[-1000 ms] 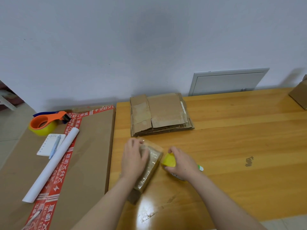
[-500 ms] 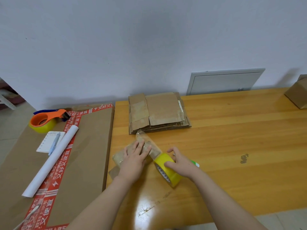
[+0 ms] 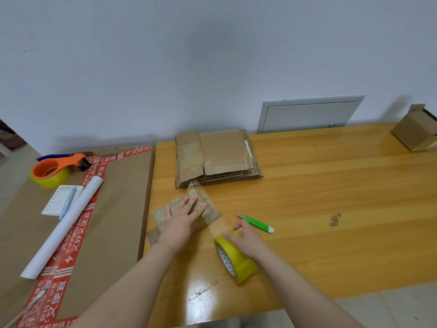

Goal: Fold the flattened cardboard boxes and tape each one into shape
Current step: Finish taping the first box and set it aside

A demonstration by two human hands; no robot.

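Wooden table (image 3: 331,185) against pale wall (image 3: 212,55), tiled floor (image 3: 402,308).

Small box (image 3: 163,215): middle was covered by the left hand (image 3: 182,221). Tape roll (image 3: 237,262): upper rim was hidden under the right hand (image 3: 247,237). Open box (image 3: 415,132): was cut off by the right edge. Notepad (image 3: 58,200): print was too small to be read.

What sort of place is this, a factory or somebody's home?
Likely a makeshift packing spot, not a factory: a wooden table holds a stack of flattened boxes, the right hand holds a yellow tape roll, and a tape dispenser sits nearby.
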